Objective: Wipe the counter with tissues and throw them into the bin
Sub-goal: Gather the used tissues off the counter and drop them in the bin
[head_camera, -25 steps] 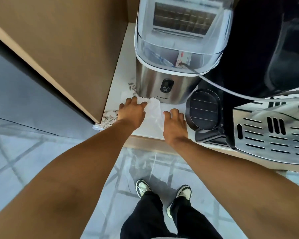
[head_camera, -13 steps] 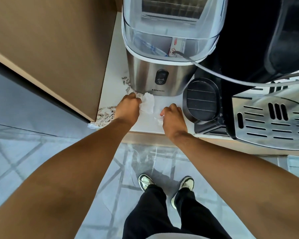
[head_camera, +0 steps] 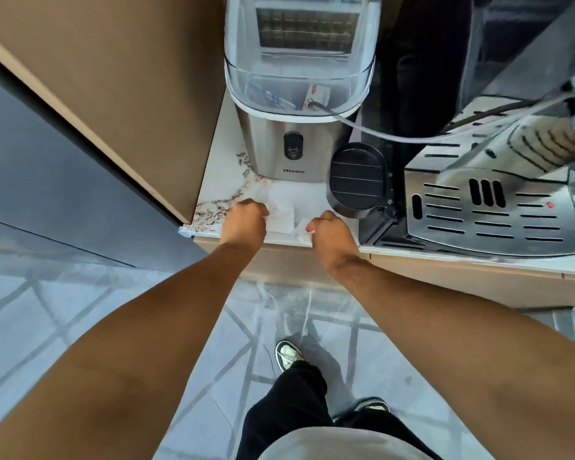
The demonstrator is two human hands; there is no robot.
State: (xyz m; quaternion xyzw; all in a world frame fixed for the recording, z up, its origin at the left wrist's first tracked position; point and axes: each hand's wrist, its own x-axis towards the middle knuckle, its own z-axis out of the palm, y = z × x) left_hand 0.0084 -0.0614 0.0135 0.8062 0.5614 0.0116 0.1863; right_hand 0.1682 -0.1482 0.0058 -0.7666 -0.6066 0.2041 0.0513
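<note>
White tissues (head_camera: 281, 215) lie bunched on the pale marble counter (head_camera: 223, 175), close to its front edge. My left hand (head_camera: 244, 222) is closed around the left part of the tissues. My right hand (head_camera: 331, 235) is a fist gripping the right part, with a scrap of tissue showing at its knuckles. Both hands rest at the counter's front edge, a hand's width apart. No bin is in view.
A steel ice maker (head_camera: 294, 94) stands just behind the hands. A black round drip tray (head_camera: 357, 179) and a coffee machine with a slotted steel tray (head_camera: 492, 210) fill the counter to the right. A tan cabinet wall (head_camera: 113, 78) closes the left side. Grey tiled floor (head_camera: 80, 310) lies below.
The tissues were spread flat under open hands; both hands have since closed into fists, bunched the tissues, and drawn back toward the counter's front edge.
</note>
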